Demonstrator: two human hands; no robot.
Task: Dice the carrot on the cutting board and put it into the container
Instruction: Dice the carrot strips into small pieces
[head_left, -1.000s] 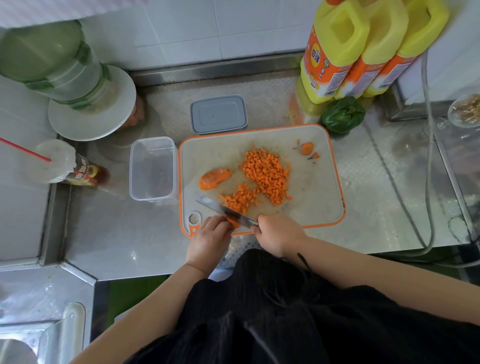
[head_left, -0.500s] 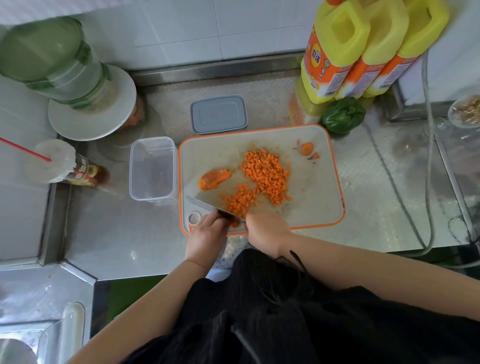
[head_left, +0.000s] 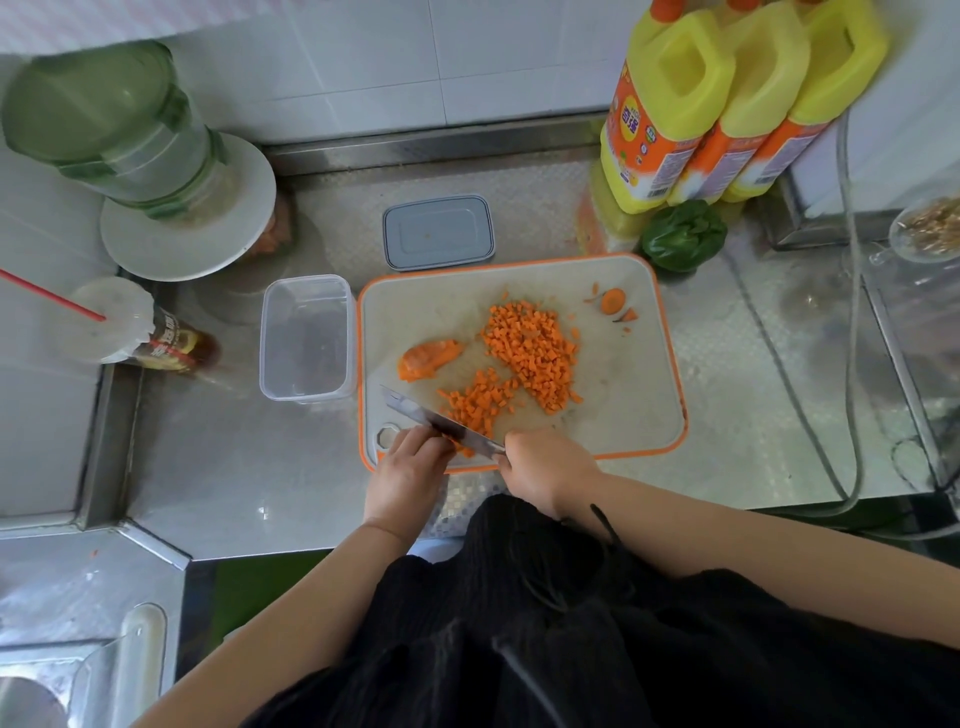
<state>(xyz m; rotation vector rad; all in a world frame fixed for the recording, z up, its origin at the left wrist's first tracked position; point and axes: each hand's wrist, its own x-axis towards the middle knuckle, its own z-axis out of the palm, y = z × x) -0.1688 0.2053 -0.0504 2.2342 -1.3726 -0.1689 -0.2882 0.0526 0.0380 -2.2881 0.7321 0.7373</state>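
Steel counter (head_left: 234, 467): carrot (head_left: 457, 444) under left fingers (head_left: 415, 441)

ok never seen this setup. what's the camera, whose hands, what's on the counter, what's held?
No robot here: a person wears one wide-angle head camera looking down at their own hands. The right hand grips a knife by its handle. The left hand steadies carrot at the board's near edge, its fingers against the blade. On the cutting board lie diced carrot and an uncut carrot piece. Left of the board stands an empty clear container; its lid lies behind.
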